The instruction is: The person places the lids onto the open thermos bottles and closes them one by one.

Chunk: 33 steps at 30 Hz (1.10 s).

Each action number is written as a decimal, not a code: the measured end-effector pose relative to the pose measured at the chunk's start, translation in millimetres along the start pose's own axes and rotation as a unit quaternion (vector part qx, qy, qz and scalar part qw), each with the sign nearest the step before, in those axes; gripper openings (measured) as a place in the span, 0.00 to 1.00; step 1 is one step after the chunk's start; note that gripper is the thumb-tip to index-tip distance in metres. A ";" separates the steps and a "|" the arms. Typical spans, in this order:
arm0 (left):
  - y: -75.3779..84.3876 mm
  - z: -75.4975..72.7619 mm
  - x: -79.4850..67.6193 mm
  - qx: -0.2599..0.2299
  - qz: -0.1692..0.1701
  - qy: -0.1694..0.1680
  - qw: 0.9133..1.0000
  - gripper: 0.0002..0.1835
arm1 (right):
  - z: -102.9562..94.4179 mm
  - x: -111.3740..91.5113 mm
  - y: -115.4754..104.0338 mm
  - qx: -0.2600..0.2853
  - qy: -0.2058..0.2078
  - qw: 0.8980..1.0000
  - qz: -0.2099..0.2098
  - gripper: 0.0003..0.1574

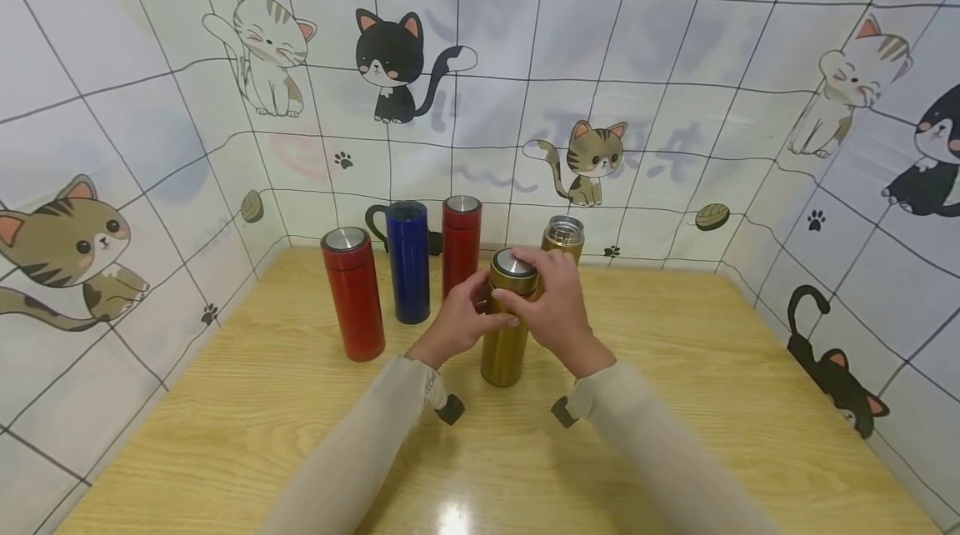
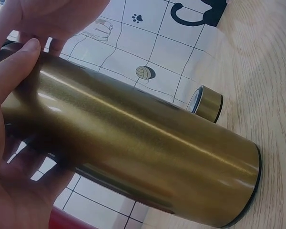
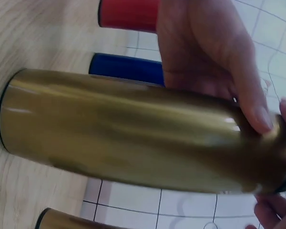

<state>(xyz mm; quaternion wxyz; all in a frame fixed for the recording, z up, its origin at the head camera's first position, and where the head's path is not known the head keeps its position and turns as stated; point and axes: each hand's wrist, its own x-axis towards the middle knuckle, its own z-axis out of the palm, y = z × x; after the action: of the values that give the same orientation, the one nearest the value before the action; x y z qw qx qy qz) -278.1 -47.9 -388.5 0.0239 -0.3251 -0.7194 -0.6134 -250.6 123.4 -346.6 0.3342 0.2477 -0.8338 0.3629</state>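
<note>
A gold thermos flask (image 1: 504,356) with a steel-topped lid (image 1: 513,262) stands upright on the table in front of me. My left hand (image 1: 456,322) grips its upper body, thumb across the front. From above, my right hand (image 1: 558,306) holds the lid, fingers and thumb curled round it. Behind the right hand stands a second gold flask (image 1: 564,235), its steel mouth uncovered and its lower part hidden. In the left wrist view, a short gold piece like a lid (image 2: 210,106) sits on the table beyond the held flask.
To the left stand a red flask (image 1: 354,302), a blue flask (image 1: 409,264) and another red flask (image 1: 461,239), partly behind my left hand. Walls covered in cat-patterned sheeting (image 1: 495,85) enclose the wooden table (image 1: 712,368) at the back and both sides.
</note>
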 end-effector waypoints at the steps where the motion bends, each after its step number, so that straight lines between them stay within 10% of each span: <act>1: -0.5 -0.2 0.1 0.001 -0.001 0.000 1.000 0.40 | 2.4 -0.6 -0.9 -0.012 0.016 1.000 -0.009 0.37; 10: 0.6 -1.8 0.2 0.024 -0.019 0.001 1.000 0.36 | 8.3 0.0 -9.0 -0.092 0.061 0.994 -0.027 0.38; 15: 1.2 -6.0 1.8 0.011 -0.020 -0.023 0.999 0.39 | 0.9 0.8 -3.5 0.056 -0.041 0.998 0.006 0.33; 23: 1.5 -12.1 2.0 -0.007 -0.035 -0.050 0.998 0.41 | -11.6 4.1 9.6 0.276 -0.164 0.944 0.080 0.32; 33: -0.4 -8.7 1.3 0.001 -0.038 -0.038 0.999 0.40 | -2.6 1.6 7.5 0.159 -0.069 0.985 0.016 0.33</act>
<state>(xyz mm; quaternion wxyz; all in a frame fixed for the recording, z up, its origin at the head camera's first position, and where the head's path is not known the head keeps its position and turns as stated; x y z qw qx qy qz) -282.5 -55.2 -386.2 -0.0266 -0.3202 -0.7323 -0.6005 -255.6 129.8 -347.5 0.2259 0.3086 -0.7908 0.4780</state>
